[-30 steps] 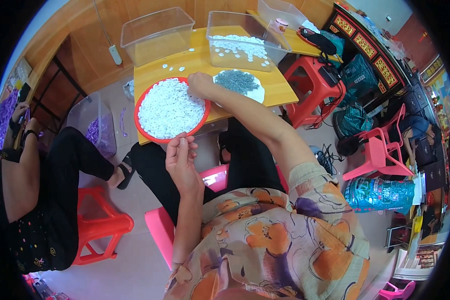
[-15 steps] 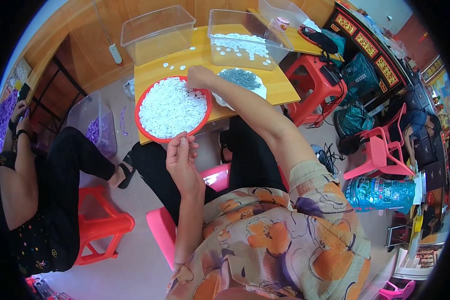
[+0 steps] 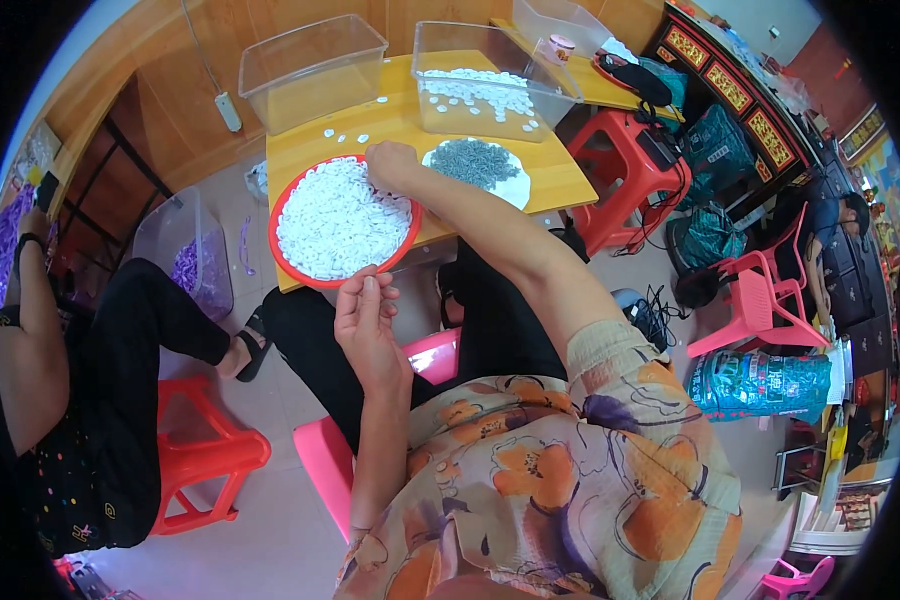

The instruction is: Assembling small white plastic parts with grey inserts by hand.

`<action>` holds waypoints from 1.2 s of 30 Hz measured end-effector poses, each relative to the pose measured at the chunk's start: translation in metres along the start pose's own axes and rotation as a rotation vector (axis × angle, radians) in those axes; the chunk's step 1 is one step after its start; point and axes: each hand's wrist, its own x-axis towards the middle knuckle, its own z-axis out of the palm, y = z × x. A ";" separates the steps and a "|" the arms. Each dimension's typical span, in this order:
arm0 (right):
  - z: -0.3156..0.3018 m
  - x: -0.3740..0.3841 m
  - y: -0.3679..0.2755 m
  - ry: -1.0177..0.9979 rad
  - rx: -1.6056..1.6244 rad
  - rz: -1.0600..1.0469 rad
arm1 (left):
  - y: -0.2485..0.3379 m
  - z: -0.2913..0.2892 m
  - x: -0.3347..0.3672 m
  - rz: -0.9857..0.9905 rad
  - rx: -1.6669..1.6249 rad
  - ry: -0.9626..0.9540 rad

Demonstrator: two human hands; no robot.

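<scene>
Here, my right hand (image 3: 390, 167) is bent down over the far right edge of a red round basin (image 3: 274, 235), its fingers curled among the small white plastic pieces (image 3: 335, 220) heaped inside; my knuckles hide the fingertips, so I cannot tell whether they grip anything. My left hand (image 3: 368, 318) is raised just at the near rim, palm turned up, the thumb brought against the forefinger and the other fingers loosely curled; whether something tiny sits in that pinch, or whether the fingertips touch the rim, I cannot tell. The basin rests on the near left part of a yellow wooden table (image 3: 562, 182), the white pieces filling it nearly from side to side. Just right of it, beyond my right forearm, a pile of small grey pieces (image 3: 473, 160) lies on a white sheet (image 3: 514, 192). Behind that stands a clear plastic tub (image 3: 560, 98) with more white pieces scattered over its bottom, and to its left another clear tub (image 3: 310, 88), with a few loose white pieces on the tabletop before it. To my left, a co-worker in black trousers (image 3: 150, 310) sits near a translucent bin (image 3: 158, 228) holding purple strips (image 3: 195, 262)
</scene>
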 end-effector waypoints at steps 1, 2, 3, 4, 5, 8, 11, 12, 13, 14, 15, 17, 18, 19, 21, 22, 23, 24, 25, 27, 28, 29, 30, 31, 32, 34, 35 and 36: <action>-0.001 -0.001 -0.001 -0.007 -0.011 -0.028 | 0.000 0.000 0.000 0.001 -0.002 0.002; -0.002 -0.003 -0.003 -0.014 -0.022 -0.057 | 0.001 0.000 0.000 0.001 -0.005 0.004; -0.002 -0.004 -0.001 -0.015 -0.023 -0.056 | 0.001 0.000 0.000 0.001 -0.006 0.003; -0.002 -0.005 0.001 -0.022 -0.041 -0.095 | 0.001 0.000 0.001 0.003 -0.004 0.001; -0.001 -0.006 0.002 -0.029 -0.060 -0.134 | 0.001 0.000 0.001 0.006 -0.002 -0.001; -0.005 -0.009 0.000 -0.070 -0.114 -0.182 | 0.002 0.000 0.001 0.007 -0.001 0.007; 0.001 -0.009 0.002 -0.019 -0.137 -0.163 | 0.001 0.001 0.000 0.004 -0.007 -0.003; 0.003 -0.008 0.004 -0.016 -0.137 -0.164 | 0.001 0.001 0.000 0.006 -0.007 -0.004; 0.005 -0.007 0.006 -0.027 -0.124 -0.185 | 0.001 0.001 0.000 0.006 -0.004 -0.007; 0.007 -0.007 0.008 -0.039 -0.112 -0.205 | 0.000 0.001 0.000 0.005 -0.001 -0.010; 0.009 -0.005 0.011 -0.036 -0.111 -0.203 | 0.000 0.001 0.000 0.006 0.001 -0.013; 0.013 -0.004 0.018 -0.031 -0.033 -0.186 | -0.001 0.001 0.001 0.000 0.002 -0.010; 0.009 -0.005 0.013 -0.036 -0.033 -0.194 | -0.002 -0.002 0.003 0.003 0.001 -0.001; 0.004 -0.007 0.012 -0.050 0.091 -0.178 | -0.002 -0.005 0.006 0.003 0.004 0.019; -0.011 -0.020 0.005 -0.080 0.213 -0.176 | -0.002 -0.013 0.013 0.006 0.002 0.058; -0.025 -0.039 -0.002 -0.132 0.448 -0.248 | -0.001 -0.018 0.016 0.015 0.011 0.069; -0.038 -0.059 -0.007 -0.179 0.685 -0.306 | 0.000 -0.021 0.019 0.016 0.023 0.069; -0.049 -0.077 -0.009 -0.184 0.685 -0.300 | -0.001 -0.021 0.021 0.015 0.038 0.062; -0.058 -0.094 -0.012 -0.275 0.791 -0.287 | -0.002 -0.020 0.021 0.009 0.040 0.063; -0.062 -0.120 -0.014 -0.356 0.896 -0.267 | -0.003 -0.014 0.021 0.003 0.040 0.068; -0.061 -0.131 -0.014 -0.395 0.930 -0.266 | -0.006 -0.015 0.021 0.000 0.040 0.059; -0.062 -0.140 -0.014 -0.432 0.965 -0.265 | -0.011 -0.017 0.021 -0.001 0.078 0.044; -0.063 -0.149 -0.012 -0.419 0.964 -0.251 | -0.014 -0.016 0.020 -0.007 0.115 0.024; -0.065 -0.157 -0.011 -0.404 0.975 -0.197 | -0.015 -0.016 0.019 -0.015 0.114 0.007; -0.067 -0.164 -0.008 -0.388 0.987 -0.144 | -0.015 -0.015 0.017 -0.011 0.137 -0.001; -0.069 -0.179 -0.003 -0.374 1.010 -0.132 | -0.014 -0.008 0.011 -0.017 0.147 -0.021; -0.070 -0.185 0.000 -0.373 1.033 -0.128 | -0.016 -0.005 0.009 -0.020 0.148 -0.032; -0.066 -0.190 0.002 -0.320 1.035 -0.174 | -0.018 -0.002 0.006 -0.026 0.190 -0.056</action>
